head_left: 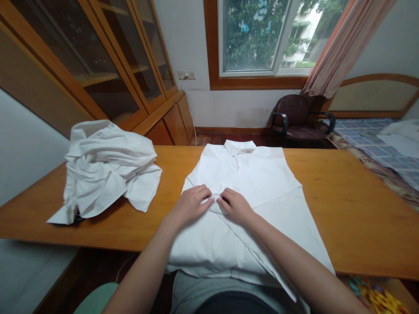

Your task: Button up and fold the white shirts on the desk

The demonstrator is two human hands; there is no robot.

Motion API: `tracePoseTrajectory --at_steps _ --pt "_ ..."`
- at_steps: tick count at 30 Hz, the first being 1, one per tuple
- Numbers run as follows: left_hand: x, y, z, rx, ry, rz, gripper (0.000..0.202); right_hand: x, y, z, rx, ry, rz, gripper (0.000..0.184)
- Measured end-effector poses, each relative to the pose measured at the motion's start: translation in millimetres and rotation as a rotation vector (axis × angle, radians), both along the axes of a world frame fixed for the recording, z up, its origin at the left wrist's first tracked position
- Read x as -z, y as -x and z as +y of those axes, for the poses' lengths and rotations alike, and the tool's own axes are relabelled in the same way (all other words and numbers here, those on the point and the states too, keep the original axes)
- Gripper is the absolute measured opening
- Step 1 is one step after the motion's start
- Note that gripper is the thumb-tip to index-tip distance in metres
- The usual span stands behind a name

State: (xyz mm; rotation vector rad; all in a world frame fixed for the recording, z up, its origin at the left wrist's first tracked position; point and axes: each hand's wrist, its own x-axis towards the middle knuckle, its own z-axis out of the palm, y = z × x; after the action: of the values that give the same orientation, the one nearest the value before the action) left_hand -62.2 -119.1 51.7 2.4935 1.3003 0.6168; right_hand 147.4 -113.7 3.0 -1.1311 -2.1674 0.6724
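A white collared shirt (258, 174) lies spread on the wooden table in front of me, its collar at the far edge and its hem hanging over the near edge. Its sleeves appear to be laid across the body. Near the middle of the shirt, my left hand (195, 200) pinches gathered white cloth, which looks like a sleeve end. My right hand (235, 206) pinches the same bit of cloth from the other side, fingertips close to those of the left. The fingers partly hide the cloth between them.
A crumpled pile of white garments (108, 170) lies on the left of the table (360, 218). Beyond stand a glass-fronted cabinet (153, 115) and a dark armchair (294, 115). A bed (382, 135) is at the right. A green stool (98, 298) shows below the table.
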Motion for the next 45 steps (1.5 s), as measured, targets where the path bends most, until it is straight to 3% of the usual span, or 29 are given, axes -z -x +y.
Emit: tracePoseTrajectory --at_steps 6,11,17,22,27,33,36,40,45 --pt "10.9 -0.2 26.0 -0.027 0.404 -0.28 0.029 5.0 -2.2 2.6 0.092 -0.118 -0.071 0.014" --pt "27.4 2.2 42.9 -0.001 0.666 -0.512 0.027 4.6 -4.9 2.6 0.172 -0.322 -0.034 0.011" --pt "43.5 1.5 46.6 0.029 0.787 -0.662 0.027 10.3 -3.3 1.6 -0.036 -0.461 -0.075 0.021" --pt "50.2 3.6 46.0 -0.005 0.925 -0.8 0.034 14.3 -2.7 5.4 -0.052 -0.443 -0.06 0.016" --pt "50.1 2.6 44.0 -0.006 0.912 -0.83 0.035 6.2 -2.7 2.9 -0.017 -0.262 -0.008 0.013" --pt "47.1 -2.0 40.3 0.048 0.879 -0.712 0.031 2.4 3.4 2.8 0.107 -0.036 -0.075 0.034" --pt "45.4 -3.7 40.3 0.059 0.833 -0.668 0.027 1.7 5.9 4.3 0.131 0.025 -0.098 0.031" --pt "45.0 -4.9 41.2 0.103 0.757 -0.642 0.022 1.0 5.4 6.1 0.093 0.042 -0.102 0.024" --pt "46.6 -5.1 41.6 0.069 0.71 -0.623 0.023 2.9 1.9 8.1 0.006 -0.009 -0.031 0.025"
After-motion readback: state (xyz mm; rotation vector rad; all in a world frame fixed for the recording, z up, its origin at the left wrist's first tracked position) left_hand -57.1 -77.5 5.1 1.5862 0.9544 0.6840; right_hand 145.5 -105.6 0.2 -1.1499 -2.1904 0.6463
